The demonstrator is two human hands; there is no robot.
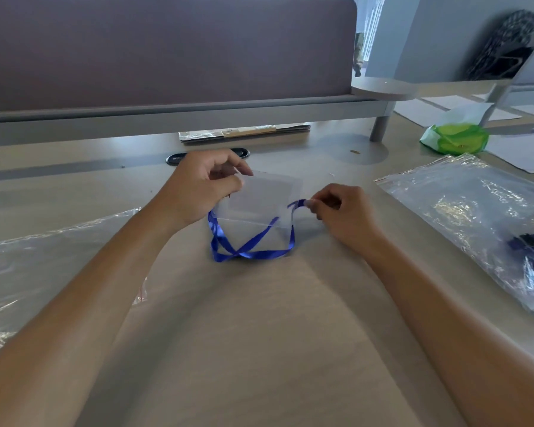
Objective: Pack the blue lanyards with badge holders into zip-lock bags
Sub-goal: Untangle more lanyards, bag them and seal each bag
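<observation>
The blue lanyard (253,241) lies in the middle of the table (259,334), in a loose crossed loop, and one part of it runs behind a clear badge holder (259,195). Going from the left, I see first a transparent plastic bag (43,266) lying flat at the table's left edge. Next comes the left hand (198,186); its thumb and fingers pinch the far left corner of the badge holder and keep it tilted up from the table. Just beside the holder, the right hand (339,211) pinches the end of the lanyard between its fingertips. Further right lies a pile of zip-lock bags (475,217) with dark lanyards inside, and behind it a green plastic bag (457,138).
</observation>
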